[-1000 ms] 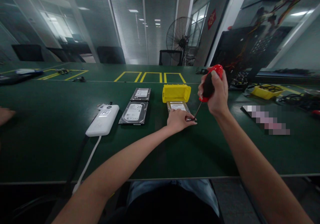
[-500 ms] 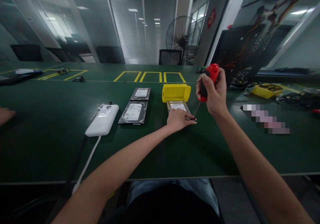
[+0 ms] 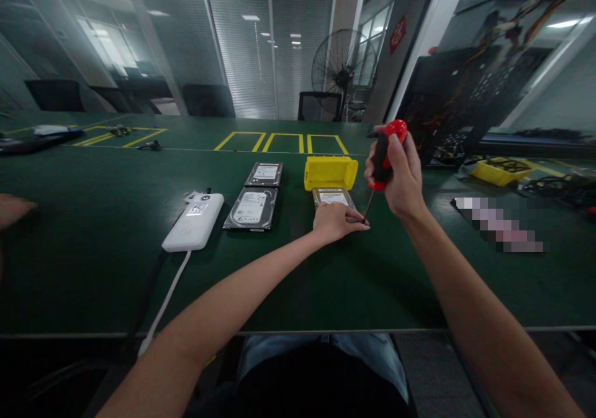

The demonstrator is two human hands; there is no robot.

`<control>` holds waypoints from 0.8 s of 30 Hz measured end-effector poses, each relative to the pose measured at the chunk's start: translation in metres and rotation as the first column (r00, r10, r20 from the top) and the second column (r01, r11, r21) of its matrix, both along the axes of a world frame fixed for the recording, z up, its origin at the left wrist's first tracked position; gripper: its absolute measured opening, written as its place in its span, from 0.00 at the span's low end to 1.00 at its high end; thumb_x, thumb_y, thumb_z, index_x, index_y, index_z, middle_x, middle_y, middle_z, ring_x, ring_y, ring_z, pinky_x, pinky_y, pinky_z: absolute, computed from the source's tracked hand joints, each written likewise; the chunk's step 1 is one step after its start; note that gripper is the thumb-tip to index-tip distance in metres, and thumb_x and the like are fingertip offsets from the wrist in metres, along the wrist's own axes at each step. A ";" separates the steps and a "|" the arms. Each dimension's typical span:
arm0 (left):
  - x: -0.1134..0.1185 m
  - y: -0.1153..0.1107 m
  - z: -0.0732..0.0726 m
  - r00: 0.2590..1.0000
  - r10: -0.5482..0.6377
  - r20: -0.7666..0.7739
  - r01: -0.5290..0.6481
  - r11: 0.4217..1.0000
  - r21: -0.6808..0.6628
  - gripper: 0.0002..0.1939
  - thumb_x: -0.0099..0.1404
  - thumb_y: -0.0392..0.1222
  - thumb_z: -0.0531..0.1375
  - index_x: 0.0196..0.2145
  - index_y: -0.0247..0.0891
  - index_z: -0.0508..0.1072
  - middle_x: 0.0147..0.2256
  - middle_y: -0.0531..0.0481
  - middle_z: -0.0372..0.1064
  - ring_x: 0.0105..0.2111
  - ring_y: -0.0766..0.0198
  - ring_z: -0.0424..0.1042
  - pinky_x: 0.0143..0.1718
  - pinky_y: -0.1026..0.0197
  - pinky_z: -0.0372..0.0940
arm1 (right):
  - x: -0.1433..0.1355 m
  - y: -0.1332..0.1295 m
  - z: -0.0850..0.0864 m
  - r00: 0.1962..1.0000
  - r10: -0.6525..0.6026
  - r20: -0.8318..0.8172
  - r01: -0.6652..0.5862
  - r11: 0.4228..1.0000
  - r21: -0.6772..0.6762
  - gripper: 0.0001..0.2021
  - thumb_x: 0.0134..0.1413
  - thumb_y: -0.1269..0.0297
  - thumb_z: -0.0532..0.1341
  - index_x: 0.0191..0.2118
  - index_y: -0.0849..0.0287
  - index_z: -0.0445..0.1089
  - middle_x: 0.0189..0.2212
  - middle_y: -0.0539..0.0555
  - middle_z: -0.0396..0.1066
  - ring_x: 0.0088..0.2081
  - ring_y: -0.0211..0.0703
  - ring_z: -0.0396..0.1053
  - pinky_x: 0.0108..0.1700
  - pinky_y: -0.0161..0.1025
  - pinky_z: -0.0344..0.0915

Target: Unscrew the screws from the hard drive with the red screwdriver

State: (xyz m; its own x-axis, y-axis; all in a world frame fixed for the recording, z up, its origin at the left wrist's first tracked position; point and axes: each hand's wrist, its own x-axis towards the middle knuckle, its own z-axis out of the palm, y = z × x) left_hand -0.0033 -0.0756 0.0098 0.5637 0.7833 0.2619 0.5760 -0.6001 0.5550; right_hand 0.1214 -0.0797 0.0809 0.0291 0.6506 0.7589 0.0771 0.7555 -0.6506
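Note:
My right hand point(image 3: 401, 172) is wrapped around the red and black handle of a screwdriver point(image 3: 382, 152). The thin shaft slants down and left to the fingertips of my left hand point(image 3: 333, 221). Those fingers are closed in a pinch around the screwdriver's tip; anything small between them is hidden. Beneath and behind my left hand is a hard drive point(image 3: 331, 197) with a white label, its near part covered by the hand. A yellow bin point(image 3: 330, 173) stands just behind this drive. Left of it lie two more hard drives, a nearer one point(image 3: 250, 209) and a farther one point(image 3: 265, 173).
A white power bank point(image 3: 193, 222) with a white cable lies at left. Another person's hand point(image 3: 16, 210) shows at the left edge. On the right are a blurred-out item point(image 3: 500, 225), a yellow bin point(image 3: 498, 173) with cables, and a dark computer case point(image 3: 435, 113).
The view has shifted slightly, so things appear a little farther right. My right hand has turned the screwdriver handle a bit; its tip stays at my left fingertips.

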 end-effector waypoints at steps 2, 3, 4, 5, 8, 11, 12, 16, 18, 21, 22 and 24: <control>0.000 -0.001 0.001 1.000 0.013 0.014 -0.013 1.000 -0.015 0.17 0.55 0.58 0.61 0.35 0.46 0.79 0.24 0.53 0.71 0.29 0.64 0.69 0.35 0.60 0.57 | 0.000 -0.001 0.000 1.000 -0.005 -0.022 0.006 1.000 0.017 0.13 0.56 0.48 0.53 0.45 0.42 0.65 0.36 0.53 0.69 0.37 0.46 0.73 0.20 0.36 0.64; 0.000 -0.001 0.001 1.000 0.018 0.018 -0.018 1.000 -0.014 0.17 0.55 0.58 0.61 0.35 0.46 0.79 0.23 0.53 0.71 0.29 0.64 0.68 0.35 0.60 0.57 | -0.001 -0.001 0.000 0.999 -0.007 -0.031 0.008 1.000 0.020 0.13 0.57 0.48 0.53 0.44 0.42 0.65 0.36 0.53 0.69 0.37 0.46 0.73 0.20 0.36 0.64; 0.000 -0.001 0.000 1.000 0.021 0.019 -0.021 1.000 -0.011 0.17 0.55 0.58 0.60 0.35 0.46 0.79 0.22 0.53 0.70 0.29 0.64 0.68 0.34 0.61 0.56 | -0.001 -0.002 0.000 0.999 -0.010 -0.037 0.010 1.000 0.019 0.12 0.57 0.49 0.53 0.44 0.42 0.65 0.36 0.53 0.69 0.37 0.47 0.73 0.20 0.36 0.64; 0.000 -0.001 0.000 1.000 0.022 0.018 -0.022 1.000 -0.007 0.17 0.55 0.58 0.60 0.35 0.46 0.79 0.22 0.53 0.69 0.29 0.64 0.68 0.34 0.61 0.56 | -0.001 -0.002 0.000 0.999 -0.011 -0.039 0.012 1.000 0.015 0.12 0.57 0.49 0.53 0.44 0.42 0.65 0.36 0.53 0.70 0.37 0.47 0.73 0.19 0.36 0.63; 0.001 0.000 -0.001 1.000 0.027 0.013 -0.027 1.000 -0.003 0.17 0.55 0.58 0.60 0.35 0.45 0.79 0.20 0.53 0.68 0.28 0.64 0.67 0.33 0.61 0.55 | -0.002 -0.004 0.000 0.999 -0.010 -0.030 0.010 1.000 0.005 0.12 0.57 0.49 0.53 0.45 0.42 0.65 0.37 0.54 0.70 0.38 0.48 0.73 0.17 0.34 0.60; 0.001 0.000 0.000 1.000 0.014 0.010 -0.014 1.000 -0.009 0.17 0.55 0.58 0.61 0.35 0.46 0.79 0.20 0.53 0.67 0.28 0.64 0.67 0.33 0.61 0.55 | -0.002 -0.004 0.000 1.000 -0.018 -0.008 0.018 1.000 0.019 0.12 0.58 0.50 0.52 0.46 0.42 0.64 0.39 0.54 0.70 0.38 0.48 0.73 0.18 0.35 0.62; 0.001 0.000 0.000 1.000 0.007 0.009 -0.007 1.000 -0.008 0.17 0.55 0.58 0.61 0.35 0.46 0.79 0.20 0.53 0.67 0.27 0.65 0.67 0.33 0.61 0.55 | -0.002 -0.004 0.000 1.000 -0.026 -0.001 0.026 0.999 0.028 0.12 0.58 0.50 0.52 0.46 0.42 0.64 0.39 0.54 0.70 0.39 0.48 0.73 0.19 0.36 0.64; 0.000 0.000 0.001 1.000 0.002 -0.003 -0.002 1.000 -0.002 0.17 0.55 0.57 0.61 0.36 0.45 0.79 0.20 0.54 0.68 0.27 0.65 0.66 0.32 0.62 0.54 | 0.000 -0.003 -0.001 0.998 -0.061 -0.003 0.061 0.997 0.050 0.12 0.59 0.50 0.51 0.46 0.42 0.63 0.40 0.53 0.70 0.41 0.49 0.73 0.23 0.40 0.68; 0.000 0.000 0.001 1.000 0.005 -0.010 -0.005 1.000 -0.001 0.17 0.55 0.57 0.61 0.36 0.45 0.79 0.20 0.54 0.68 0.27 0.65 0.67 0.32 0.62 0.55 | 0.000 -0.002 -0.002 0.997 -0.077 -0.006 0.077 0.996 0.054 0.12 0.59 0.50 0.51 0.46 0.42 0.63 0.40 0.53 0.70 0.41 0.49 0.73 0.25 0.40 0.69; 0.001 0.001 0.000 1.000 0.005 -0.022 -0.005 1.000 0.004 0.17 0.55 0.57 0.61 0.37 0.46 0.79 0.21 0.54 0.69 0.28 0.64 0.67 0.32 0.62 0.55 | 0.001 -0.002 -0.002 0.996 -0.088 0.001 0.087 0.994 0.062 0.12 0.59 0.50 0.51 0.46 0.42 0.63 0.40 0.53 0.70 0.41 0.49 0.73 0.25 0.40 0.69; 0.001 0.001 0.000 1.000 0.004 -0.023 -0.004 1.000 0.007 0.17 0.55 0.57 0.61 0.37 0.46 0.79 0.22 0.53 0.70 0.28 0.64 0.68 0.33 0.62 0.55 | 0.001 -0.002 -0.002 0.996 -0.084 0.001 0.084 0.994 0.063 0.12 0.58 0.50 0.51 0.46 0.42 0.63 0.40 0.53 0.70 0.41 0.49 0.73 0.25 0.40 0.69; 0.001 0.001 0.000 1.000 -0.004 -0.021 0.004 1.000 0.014 0.17 0.55 0.57 0.61 0.37 0.46 0.79 0.23 0.53 0.71 0.29 0.64 0.68 0.34 0.61 0.56 | 0.000 -0.002 -0.002 0.997 -0.072 -0.007 0.072 0.996 0.058 0.13 0.58 0.49 0.51 0.46 0.42 0.63 0.39 0.53 0.70 0.41 0.49 0.73 0.24 0.40 0.69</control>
